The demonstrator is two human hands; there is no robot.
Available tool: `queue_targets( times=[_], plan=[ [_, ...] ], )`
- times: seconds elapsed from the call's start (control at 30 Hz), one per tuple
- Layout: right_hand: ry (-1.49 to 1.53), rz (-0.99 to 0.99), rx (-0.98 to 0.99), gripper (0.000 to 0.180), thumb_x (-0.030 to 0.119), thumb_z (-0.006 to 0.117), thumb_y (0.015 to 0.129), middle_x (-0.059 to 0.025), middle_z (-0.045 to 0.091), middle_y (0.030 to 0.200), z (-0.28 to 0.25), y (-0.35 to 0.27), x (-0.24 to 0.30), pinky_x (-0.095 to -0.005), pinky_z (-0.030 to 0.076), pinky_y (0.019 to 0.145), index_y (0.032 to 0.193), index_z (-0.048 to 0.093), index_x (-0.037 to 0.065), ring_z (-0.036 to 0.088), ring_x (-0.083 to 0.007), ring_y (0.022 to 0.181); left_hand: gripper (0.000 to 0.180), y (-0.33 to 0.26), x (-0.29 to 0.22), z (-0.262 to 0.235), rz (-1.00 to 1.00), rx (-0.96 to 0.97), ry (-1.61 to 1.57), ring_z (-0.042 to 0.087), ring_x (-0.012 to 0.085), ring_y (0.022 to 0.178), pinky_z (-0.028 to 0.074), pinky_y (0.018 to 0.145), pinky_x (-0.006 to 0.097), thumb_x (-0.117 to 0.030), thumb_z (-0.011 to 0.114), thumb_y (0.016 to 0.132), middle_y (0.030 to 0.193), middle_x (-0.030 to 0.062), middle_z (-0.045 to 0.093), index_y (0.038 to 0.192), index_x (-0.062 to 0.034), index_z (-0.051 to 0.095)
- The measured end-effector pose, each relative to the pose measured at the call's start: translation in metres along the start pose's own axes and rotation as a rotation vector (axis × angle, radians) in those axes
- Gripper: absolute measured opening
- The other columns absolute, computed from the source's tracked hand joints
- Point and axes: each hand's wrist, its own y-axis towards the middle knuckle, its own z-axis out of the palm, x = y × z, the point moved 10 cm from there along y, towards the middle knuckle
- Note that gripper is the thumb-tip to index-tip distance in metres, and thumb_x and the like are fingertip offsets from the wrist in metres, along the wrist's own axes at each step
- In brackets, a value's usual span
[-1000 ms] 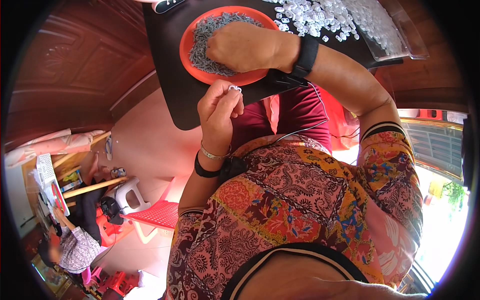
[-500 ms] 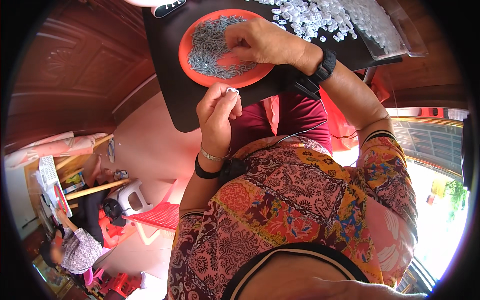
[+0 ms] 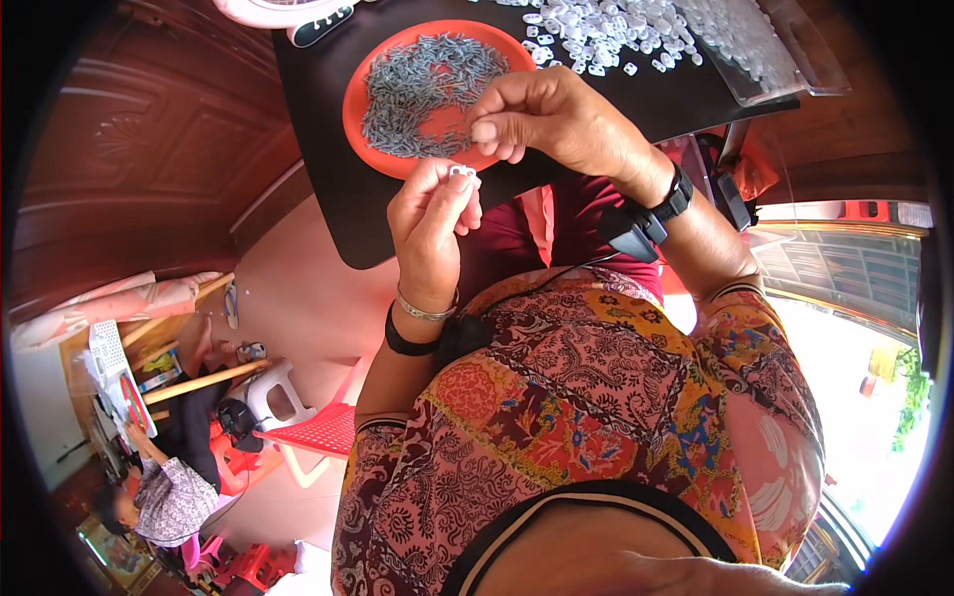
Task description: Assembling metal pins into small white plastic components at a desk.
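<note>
My left hand [image 3: 429, 223] pinches a small white plastic piece with two holes [image 3: 462, 171] between thumb and fingertips, just off the near rim of a round orange-red plate [image 3: 356, 124]. Across the plate lies a heap of thin grey screw-like pieces [image 3: 402, 104], with a bare patch toward its middle. Over the plate's right side my right hand [image 3: 556, 124] is closed, thumb against the fingers, close to the white piece but apart from it. Whatever sits in that pinch is too small to name.
Many loose white pieces [image 3: 606, 35] spread over the dark table [image 3: 313, 149] at the back right, beside a clear tray [image 3: 825, 79] of more. A shoe-like item [image 3: 320, 27] stands far left. Lower left are a red chair [image 3: 316, 430] and another person [image 3: 179, 502].
My right hand has drawn back from the grey heap toward me and come nearer my left hand. The left hand keeps its hold on the white piece.
</note>
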Motion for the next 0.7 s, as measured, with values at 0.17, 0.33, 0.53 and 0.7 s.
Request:
queue_targets(
  times=[0.17,0.33,0.53,0.7],
  plan=[
    [0.086,-0.037,0.035,0.018,0.019,0.064,0.089,0.0025,0.06,0.075,0.012,-0.01,0.005,-0.0193,0.045,0.064,0.091,0.065,0.001,0.054,-0.0046,0.07,0.015,0.001,-0.002,0.006,0.013,0.017,0.023,0.043,0.0049,0.054,0.032,0.049,0.019,-0.012,0.053,0.09,0.063,0.0003,0.051,0.078,-0.002,0.053],
    [0.076,-0.067,0.069,0.019,0.019,0.063,0.09,0.0019,0.059,0.076,0.016,-0.013,0.006,-0.0199,0.045,0.064,0.091,0.065,0.001,0.054,-0.0053,0.071,0.017,0.001,-0.003,0.01,0.031,0.034,0.044,0.042,0.0046,0.053,0.031,0.048,0.02,-0.011,0.052,0.09,0.062,-0.0004,0.049,0.076,-0.0026,0.051],
    [0.013,-0.06,0.065,0.018,0.018,0.062,0.091,0.0017,0.058,0.076,0.014,-0.013,0.004,-0.0204,0.045,0.064,0.091,0.065,0.001,0.053,-0.0056,0.072,0.016,0.001,-0.002,0.011,0.01,0.035,0.088,0.04,0.0041,0.052,0.03,0.048,0.02,-0.01,0.052,0.09,0.061,-0.0008,0.047,0.075,-0.0026,0.05],
    [-0.048,-0.076,0.05,0.016,0.017,0.062,0.09,0.0019,0.058,0.074,0.011,-0.014,0.004,-0.0205,0.044,0.062,0.089,0.064,0.001,0.053,-0.0058,0.069,0.016,0.001,0.0,0.01,-0.006,0.026,0.102,0.04,0.004,0.052,0.031,0.048,0.02,-0.009,0.052,0.09,0.061,-0.0012,0.047,0.076,-0.0019,0.051]
  ],
)
